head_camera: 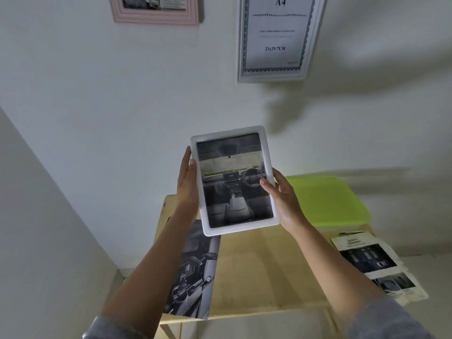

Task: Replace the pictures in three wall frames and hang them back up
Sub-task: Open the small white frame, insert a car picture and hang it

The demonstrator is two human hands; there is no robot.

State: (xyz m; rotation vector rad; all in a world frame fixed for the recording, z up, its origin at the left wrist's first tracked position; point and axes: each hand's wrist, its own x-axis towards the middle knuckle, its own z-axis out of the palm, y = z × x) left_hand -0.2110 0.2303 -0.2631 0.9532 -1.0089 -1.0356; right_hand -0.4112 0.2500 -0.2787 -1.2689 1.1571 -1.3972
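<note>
I hold a small white frame [234,180] upright in front of the wall, above the wooden table. It shows a black-and-white picture of a car interior, facing me. My left hand [187,177] grips its left edge and my right hand [281,194] grips its right edge, thumb on the glass. On the wall above hang a pink frame [156,11] at upper left and a silver frame [276,37] with an "A4" sample sheet at upper right. Both are cut off by the top of the view.
A wooden table [256,265] stands below against the wall. On it lie a car-interior print [193,272] at left, a torn brochure page [376,263] at right, and a lime-green plastic lid [327,199] at the back right. A side wall closes in on the left.
</note>
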